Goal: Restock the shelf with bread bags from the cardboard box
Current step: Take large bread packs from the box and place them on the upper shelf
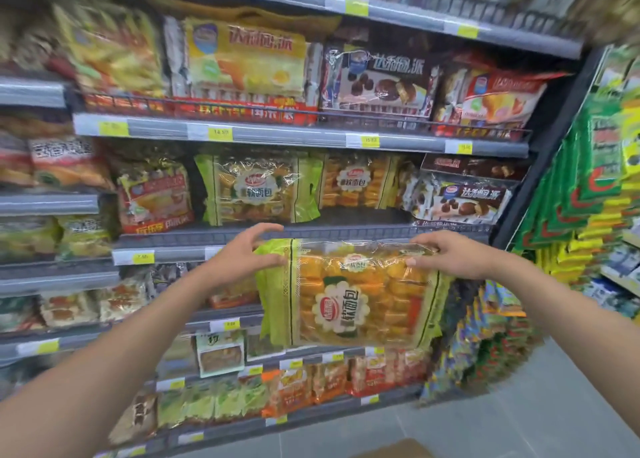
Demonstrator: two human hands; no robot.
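Observation:
I hold a bread bag (pixel 353 298), clear plastic with green sides and orange rolls inside, upright in front of the shelf. My left hand (pixel 249 253) pinches its top left corner. My right hand (pixel 450 253) grips its top right corner. The bag's top edge sits level with the shelf edge (pixel 363 231). On that shelf stand two bread bags of the same kind (pixel 256 187), (pixel 356 183), with bare shelf floor in front of them. A corner of the cardboard box (pixel 398 450) shows at the bottom edge on the floor.
Snack and cake packs fill the shelves above (pixel 246 62), to the left (pixel 156 197) and below (pixel 311 385). A chocolate cake pack (pixel 464 201) stands right of the bread bags. Green and yellow packets hang on a rack (pixel 588 180) at the right. Grey floor (pixel 519 405) lies below.

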